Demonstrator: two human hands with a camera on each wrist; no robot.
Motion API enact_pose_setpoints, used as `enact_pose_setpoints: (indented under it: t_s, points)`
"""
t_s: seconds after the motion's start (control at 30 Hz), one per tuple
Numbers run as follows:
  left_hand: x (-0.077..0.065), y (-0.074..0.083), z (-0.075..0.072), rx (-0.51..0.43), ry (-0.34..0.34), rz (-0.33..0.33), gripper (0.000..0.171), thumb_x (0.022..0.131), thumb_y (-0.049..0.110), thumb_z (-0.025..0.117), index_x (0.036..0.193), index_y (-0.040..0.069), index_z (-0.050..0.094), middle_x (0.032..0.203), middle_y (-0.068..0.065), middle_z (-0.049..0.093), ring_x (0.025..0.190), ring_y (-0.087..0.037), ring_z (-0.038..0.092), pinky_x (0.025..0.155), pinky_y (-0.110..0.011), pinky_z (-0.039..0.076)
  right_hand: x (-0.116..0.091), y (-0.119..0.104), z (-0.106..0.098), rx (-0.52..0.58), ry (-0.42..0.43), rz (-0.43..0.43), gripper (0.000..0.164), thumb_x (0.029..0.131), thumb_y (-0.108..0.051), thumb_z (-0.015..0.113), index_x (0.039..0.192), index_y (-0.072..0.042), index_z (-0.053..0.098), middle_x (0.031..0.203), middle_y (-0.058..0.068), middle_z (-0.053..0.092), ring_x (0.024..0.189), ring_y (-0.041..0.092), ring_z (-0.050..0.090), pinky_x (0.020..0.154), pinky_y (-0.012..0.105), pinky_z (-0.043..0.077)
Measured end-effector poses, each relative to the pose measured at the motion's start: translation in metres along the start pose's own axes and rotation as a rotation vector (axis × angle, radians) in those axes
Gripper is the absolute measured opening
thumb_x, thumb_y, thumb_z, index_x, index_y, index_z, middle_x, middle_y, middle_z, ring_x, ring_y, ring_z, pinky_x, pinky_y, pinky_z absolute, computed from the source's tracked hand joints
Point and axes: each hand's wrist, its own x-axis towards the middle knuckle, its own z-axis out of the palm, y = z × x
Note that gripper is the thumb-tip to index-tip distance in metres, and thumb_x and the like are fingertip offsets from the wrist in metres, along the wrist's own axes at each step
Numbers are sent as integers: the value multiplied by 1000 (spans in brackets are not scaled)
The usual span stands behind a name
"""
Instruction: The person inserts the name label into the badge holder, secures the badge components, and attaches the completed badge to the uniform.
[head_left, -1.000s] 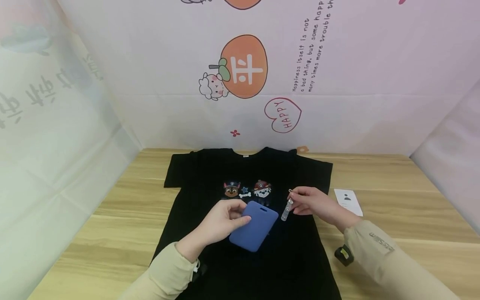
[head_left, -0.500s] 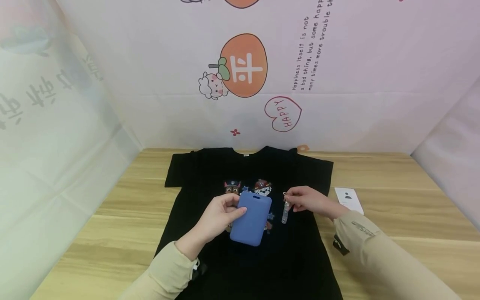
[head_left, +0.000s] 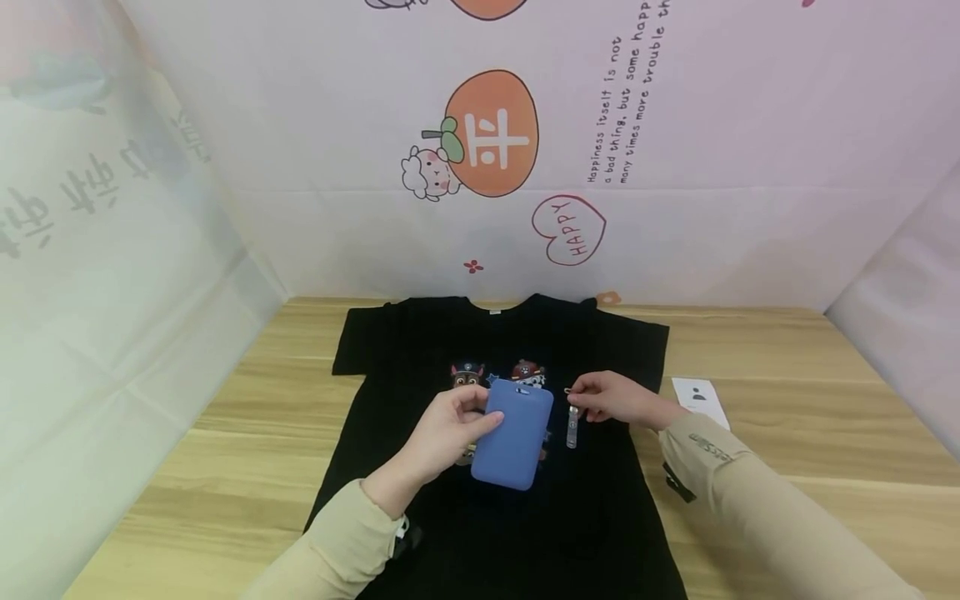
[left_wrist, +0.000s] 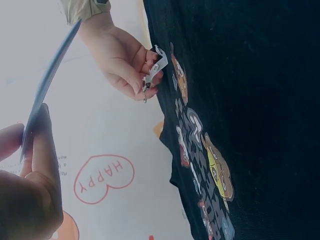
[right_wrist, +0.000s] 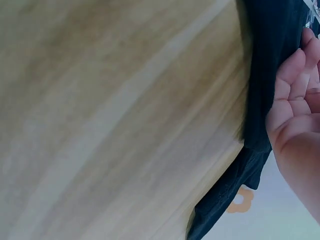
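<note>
My left hand (head_left: pixel 450 429) pinches the left edge of a blue badge holder (head_left: pixel 512 437), thumb in front and fingers behind. The holder stands nearly upright over the shirt, its slot at the top. Thin and edge-on, the same badge holder (left_wrist: pixel 50 82) shows in the left wrist view. To its right, my right hand (head_left: pixel 618 398) pinches a badge clip by its metal end, and the clear strap (head_left: pixel 572 429) hangs down beside the holder, apart from it. Both hands are above a black T-shirt (head_left: pixel 420 333) with cartoon dogs printed on its chest.
A white card (head_left: pixel 701 402) with a person icon lies on the wooden table (head_left: pixel 787 367), right of the shirt and partly behind the right forearm. A printed white cloth (head_left: pixel 360 242) rises along the table's back edge, with more cloth at both sides.
The badge holder has turned from a tilt to nearly upright and lifted slightly. My right hand has shifted a little left, and the clip strap now hangs straighter.
</note>
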Motion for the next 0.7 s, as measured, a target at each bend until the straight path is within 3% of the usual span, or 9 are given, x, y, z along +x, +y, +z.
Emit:
enact_pose_setpoints:
  t_s: [0.7]
  points:
    - [-2,2,1,-9,5,-3,22,94,8,56,111,-6,56,111,-22,64,98,-28,68,85,-41,55,4,1,2,-169,121,-12,22,94,-24,59,104,-5,65,98,6,65,83,16,57,74,32,52]
